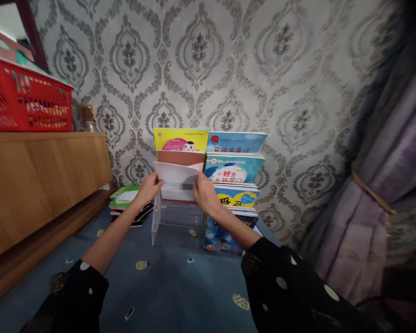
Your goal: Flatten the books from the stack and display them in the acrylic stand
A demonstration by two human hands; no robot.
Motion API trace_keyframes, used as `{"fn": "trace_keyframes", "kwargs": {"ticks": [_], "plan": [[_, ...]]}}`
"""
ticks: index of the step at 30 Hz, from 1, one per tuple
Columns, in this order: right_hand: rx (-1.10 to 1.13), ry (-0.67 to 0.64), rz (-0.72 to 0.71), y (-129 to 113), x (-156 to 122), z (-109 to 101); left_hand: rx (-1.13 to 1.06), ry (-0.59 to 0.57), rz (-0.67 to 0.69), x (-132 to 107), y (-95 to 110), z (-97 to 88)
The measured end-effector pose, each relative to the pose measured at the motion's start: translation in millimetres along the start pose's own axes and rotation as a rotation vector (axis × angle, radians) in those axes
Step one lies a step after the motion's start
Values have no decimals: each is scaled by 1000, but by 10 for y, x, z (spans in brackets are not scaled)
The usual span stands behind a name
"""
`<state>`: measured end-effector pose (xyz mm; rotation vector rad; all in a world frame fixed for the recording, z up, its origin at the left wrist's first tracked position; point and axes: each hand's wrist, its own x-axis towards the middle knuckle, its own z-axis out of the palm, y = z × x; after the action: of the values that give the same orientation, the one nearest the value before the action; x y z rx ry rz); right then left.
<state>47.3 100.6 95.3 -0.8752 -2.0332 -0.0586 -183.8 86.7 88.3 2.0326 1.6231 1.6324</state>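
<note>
Between my two hands is a white booklet [176, 174], its top edge leaning toward me, at the left column of a clear plastic book rack [176, 217]. My left hand [149, 188] pinches its left edge, and my right hand [205, 193] grips the right edge. Just behind it stands a brown-covered book [180, 158], with a yellow picture book [169, 137] further back. In the right column, blue picture books [237, 138], a teal one [253, 165], a yellow-and-blue one [253, 196] and a dark blue one [225, 233] stand in tiers. The lower left tiers show bare clear plastic.
A stack of books [126, 199] lies left of the rack on the blue patterned cloth [166, 291]. At the left, a wooden cabinet [45, 180] carries a red basket [48, 104] and a small jar [88, 113]. A purple curtain [367, 222] hangs at the right, beside the patterned wall.
</note>
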Motion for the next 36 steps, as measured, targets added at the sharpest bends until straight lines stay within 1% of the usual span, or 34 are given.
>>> {"fn": "trace_keyframes", "kwargs": {"ticks": [3,6,8,10,13,15,17,22,26,36], "plan": [[41,49,-4,-15,-127,74,70,17,6,-89,-7,48],[68,131,-4,-15,-272,171,99,88,26,-130,14,88],[80,164,-15,-13,-341,224,66,161,16,-123,20,112],[83,169,-14,-20,-383,253,-27,188,2,-93,12,134],[82,155,3,-47,-416,260,-152,116,11,-36,-15,158],[94,157,7,-64,-431,254,-196,62,17,-4,-36,163],[115,169,8,-70,-446,251,-219,46,16,19,-55,156],[142,155,42,-36,-472,259,-166,70,-21,42,-89,124],[156,136,76,-16,-478,273,-130,74,-53,32,-100,142],[190,89,85,25,-565,292,-180,76,-57,-62,-98,173]]}}
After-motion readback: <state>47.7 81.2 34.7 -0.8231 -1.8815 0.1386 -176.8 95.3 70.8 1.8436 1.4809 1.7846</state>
